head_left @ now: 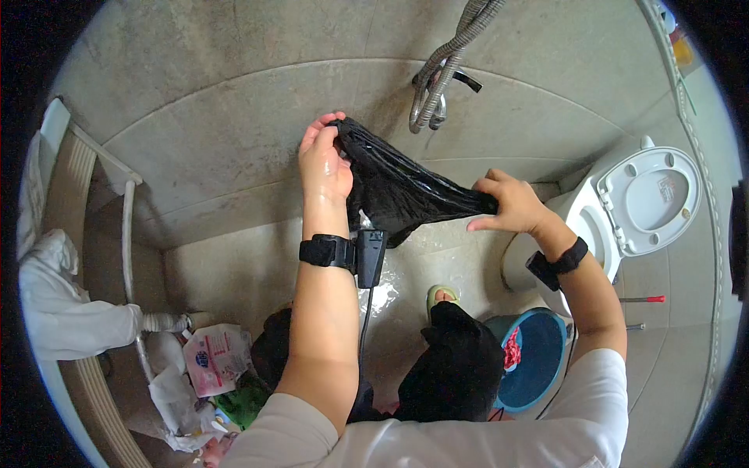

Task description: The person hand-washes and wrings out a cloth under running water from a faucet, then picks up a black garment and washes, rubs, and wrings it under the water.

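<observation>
White cloth (74, 308) is hanging at the far left, well apart from the fingers of the left hand (326, 168). A pink-and-white package (214, 360) is lying nearer to those fingers, though well below them in the view, with a green item (242, 399) showing just beside it. The left fingers are curling around the upper left corner of a wet black cloth (409, 183) and gripping it; the wrist behind them is wearing a black band with a box (370, 257). The black cloth is stretching between both sets of fingers, narrowing toward the right. Beyond the gap between them, a metal hose (449, 58) is hanging by the wall. Below that gap, a foot in a green sandal (434, 298) is resting on the wet floor. The fingers of the right hand (512, 207) are pinching the cloth's right end. Below them, a blue bucket (548, 355) is holding something red (512, 349). To their right, a toilet (651, 195) is standing with its lid raised.
</observation>
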The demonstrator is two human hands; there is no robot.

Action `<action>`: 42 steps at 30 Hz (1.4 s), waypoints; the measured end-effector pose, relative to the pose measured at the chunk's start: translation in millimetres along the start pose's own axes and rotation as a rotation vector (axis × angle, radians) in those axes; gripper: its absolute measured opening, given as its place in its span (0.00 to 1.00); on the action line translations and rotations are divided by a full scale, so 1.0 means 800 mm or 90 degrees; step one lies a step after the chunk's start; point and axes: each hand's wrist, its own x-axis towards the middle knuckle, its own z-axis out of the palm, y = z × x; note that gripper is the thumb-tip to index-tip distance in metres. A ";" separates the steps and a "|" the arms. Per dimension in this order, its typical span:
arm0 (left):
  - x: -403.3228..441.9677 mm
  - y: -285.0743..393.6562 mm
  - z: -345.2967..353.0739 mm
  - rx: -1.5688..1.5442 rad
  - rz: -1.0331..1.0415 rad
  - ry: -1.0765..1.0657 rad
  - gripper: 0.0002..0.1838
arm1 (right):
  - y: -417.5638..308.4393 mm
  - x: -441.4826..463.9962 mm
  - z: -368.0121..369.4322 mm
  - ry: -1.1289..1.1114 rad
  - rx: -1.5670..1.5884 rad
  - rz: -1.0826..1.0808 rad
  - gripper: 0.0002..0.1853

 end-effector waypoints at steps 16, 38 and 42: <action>-0.027 -0.035 -0.015 1.038 -0.002 -0.373 0.27 | 0.021 0.114 0.006 0.110 1.205 0.159 0.12; -0.036 -0.116 0.005 -0.011 -0.413 0.036 0.12 | -0.036 0.162 0.108 0.242 0.736 0.197 0.24; -0.024 -0.117 -0.024 -0.063 -0.326 0.098 0.07 | -0.073 0.139 0.093 0.353 0.397 0.037 0.17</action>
